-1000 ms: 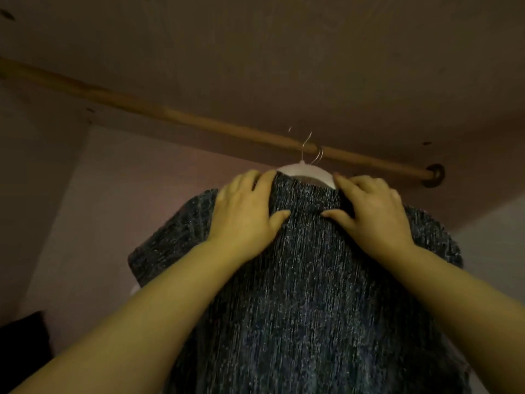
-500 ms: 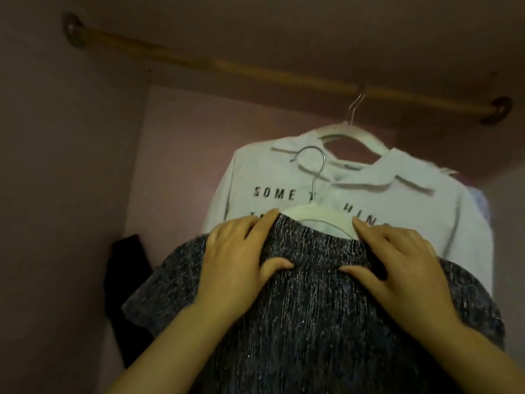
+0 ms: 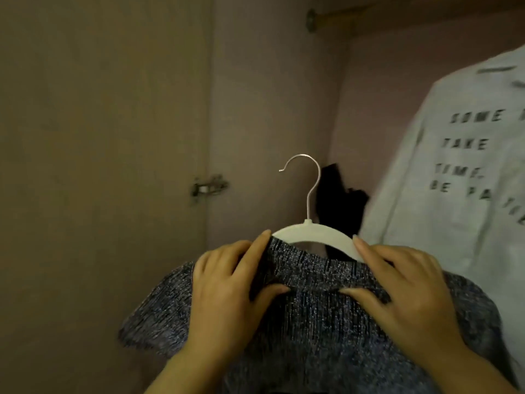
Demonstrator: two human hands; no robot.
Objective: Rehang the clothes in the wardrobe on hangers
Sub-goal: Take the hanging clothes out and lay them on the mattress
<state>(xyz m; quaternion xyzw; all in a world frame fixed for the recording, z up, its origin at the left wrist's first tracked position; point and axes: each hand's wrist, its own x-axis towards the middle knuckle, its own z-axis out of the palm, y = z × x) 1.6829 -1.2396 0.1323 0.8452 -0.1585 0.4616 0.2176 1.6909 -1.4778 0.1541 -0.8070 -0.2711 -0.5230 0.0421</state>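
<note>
Left hand (image 3: 230,291): lies over the left shoulder of the grey knit top (image 3: 312,328). Its fingers (image 3: 261,243) are almost straight, and the forefinger tip touches the hanger (image 3: 309,234). The thumb is bent in under the folded neckline and pinches the knit.
Right hand (image 3: 403,294): mirrors it on the right shoulder. The forefinger reaches the hanger's right arm, the other fingers are spread on the cloth, and the thumb pinches the neckline fold.
Top: draped on the white hanger and held low and near, at centre. The left sleeve juts out to the left.
Hanger: upright, with its metal hook free in the air and touching nothing.
Rod (image 3: 332,17): far, upper right, well apart from the hook.
Sweatshirt (image 3: 454,166): white with black lettering, hanging on the right.
Black cloth (image 3: 338,200): behind the hook, in the far corner.
Hinge (image 3: 208,187): on the left wall.
Change: the hook was up at the rod a second ago. It now sits much lower and further left, the sweatshirt has slid to the right edge, and both pinches are as they were.
</note>
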